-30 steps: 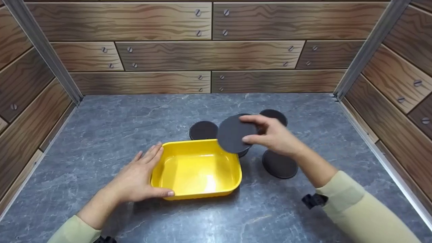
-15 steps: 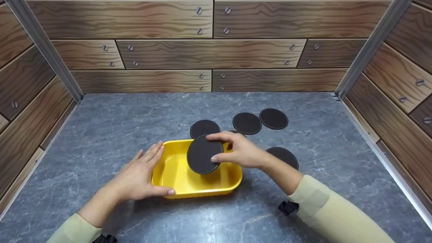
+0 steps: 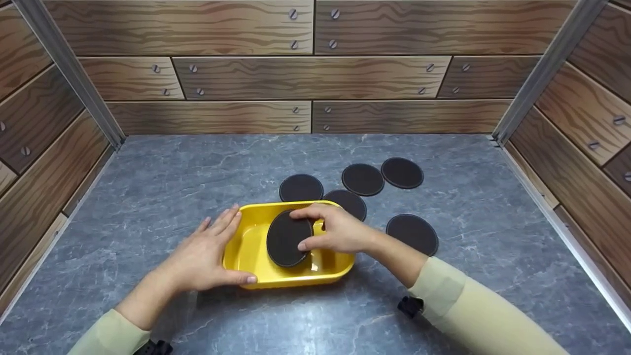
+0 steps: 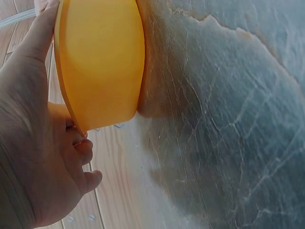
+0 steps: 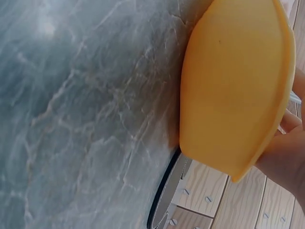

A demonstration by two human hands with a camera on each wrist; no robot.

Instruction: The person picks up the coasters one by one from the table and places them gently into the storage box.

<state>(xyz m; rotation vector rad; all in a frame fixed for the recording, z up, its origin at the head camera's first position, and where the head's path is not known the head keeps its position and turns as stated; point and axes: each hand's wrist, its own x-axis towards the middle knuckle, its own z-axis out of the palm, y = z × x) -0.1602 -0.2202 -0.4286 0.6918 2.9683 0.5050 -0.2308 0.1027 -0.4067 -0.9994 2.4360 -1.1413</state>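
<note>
A round black coaster with a stitched edge is tilted inside the yellow plastic tray. My right hand pinches the coaster's right edge between thumb and fingers, below the level of the tray's rim. At the tray's left end, my left hand holds the rim, thumb along the front and fingers at the back corner. The left wrist view shows fingertips curled by the rim's end. From the right wrist, the tray's outer wall hides the coaster, and part of my right hand shows behind it.
Behind the tray lie several more black coasters, one at its back rim, another partly hidden by it, two farther back. A further coaster lies under my right forearm. Wood-patterned walls enclose the grey marbled table.
My right hand has carried the coaster left and down from above the tray's back right corner into the tray. The coasters behind have come into fuller view. My left hand has stayed on the tray.
</note>
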